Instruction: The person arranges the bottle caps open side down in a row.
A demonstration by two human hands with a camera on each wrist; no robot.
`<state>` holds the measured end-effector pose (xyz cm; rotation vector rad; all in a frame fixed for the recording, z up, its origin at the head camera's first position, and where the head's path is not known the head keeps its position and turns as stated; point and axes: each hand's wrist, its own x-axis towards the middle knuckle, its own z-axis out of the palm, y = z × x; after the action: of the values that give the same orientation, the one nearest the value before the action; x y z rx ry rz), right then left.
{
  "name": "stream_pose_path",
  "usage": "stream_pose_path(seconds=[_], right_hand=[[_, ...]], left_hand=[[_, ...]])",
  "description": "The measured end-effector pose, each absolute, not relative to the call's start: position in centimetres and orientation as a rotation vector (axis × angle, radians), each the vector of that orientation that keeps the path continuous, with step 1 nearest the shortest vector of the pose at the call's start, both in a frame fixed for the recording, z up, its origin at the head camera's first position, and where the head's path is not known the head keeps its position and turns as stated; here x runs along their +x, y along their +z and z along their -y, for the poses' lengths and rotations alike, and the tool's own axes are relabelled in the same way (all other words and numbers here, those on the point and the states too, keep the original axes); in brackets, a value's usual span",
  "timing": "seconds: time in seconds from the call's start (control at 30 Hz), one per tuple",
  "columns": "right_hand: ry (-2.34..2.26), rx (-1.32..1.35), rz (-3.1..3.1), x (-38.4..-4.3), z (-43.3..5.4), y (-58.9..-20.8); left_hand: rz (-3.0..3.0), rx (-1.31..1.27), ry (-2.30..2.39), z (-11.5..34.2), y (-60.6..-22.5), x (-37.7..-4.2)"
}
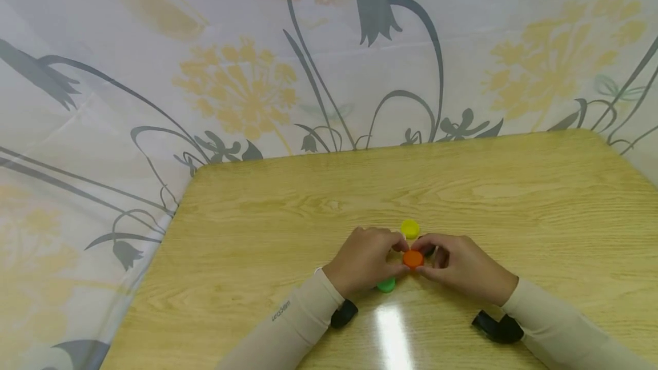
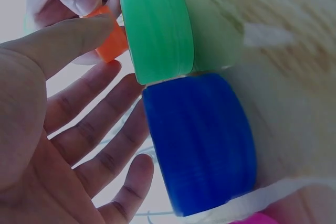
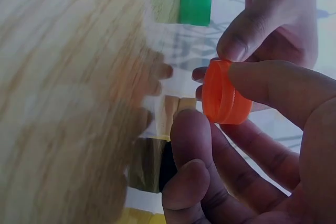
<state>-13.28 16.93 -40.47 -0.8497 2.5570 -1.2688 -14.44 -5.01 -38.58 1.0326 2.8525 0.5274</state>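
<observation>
An orange bottle cap (image 1: pixel 413 259) is pinched between both hands in the head view. My left hand (image 1: pixel 364 261) grips its left side with thumb and fingertips, and my right hand (image 1: pixel 465 262) grips its right side. From the right wrist, the cap's open, hollow side (image 3: pixel 214 92) faces the tabletop, held above it. A green cap (image 1: pixel 386 285) sits by the left hand's underside. Beside it, in the left wrist view, stands a larger-looking blue cap (image 2: pixel 199 142). Under the right hand's fingers lies a black cap (image 3: pixel 168 167), partly hidden.
Beyond the hands lies a yellow cap (image 1: pixel 410 229). A bit of something pink (image 2: pixel 260 219) shows at the left wrist view's lower edge. The wood-grain table (image 1: pixel 267 204) meets a flower-printed cloth (image 1: pixel 329 61) behind. Black wrist mounts (image 1: pixel 498 327) hang below the sleeves.
</observation>
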Motion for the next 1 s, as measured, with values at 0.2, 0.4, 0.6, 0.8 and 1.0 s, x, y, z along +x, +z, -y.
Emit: stream_pose_path(seconds=[0.2,0.4,0.6,0.8,1.0], right_hand=[[-1.258,-0.839,-2.52,-13.28,-16.81,-40.57],[-1.234,-0.831,-2.487,-13.2,-16.95,-40.62],[-1.218,-0.818,-2.435,-13.21,-16.93,-40.48],[-1.214,-0.855,-2.42,-13.14,-16.96,-40.74],[-1.216,-0.891,-2.41,-13.07,-16.93,-40.99]], left_hand=[[-2.858,1.016,0.482,5.0,-38.81,-14.2],[-2.827,1.004,0.418,4.97,-38.75,-14.08],[-2.81,1.014,0.369,5.1,-38.62,-13.88],[-2.781,1.002,0.363,5.12,-38.52,-13.74],[-2.744,0.997,0.359,5.16,-38.27,-13.76]])
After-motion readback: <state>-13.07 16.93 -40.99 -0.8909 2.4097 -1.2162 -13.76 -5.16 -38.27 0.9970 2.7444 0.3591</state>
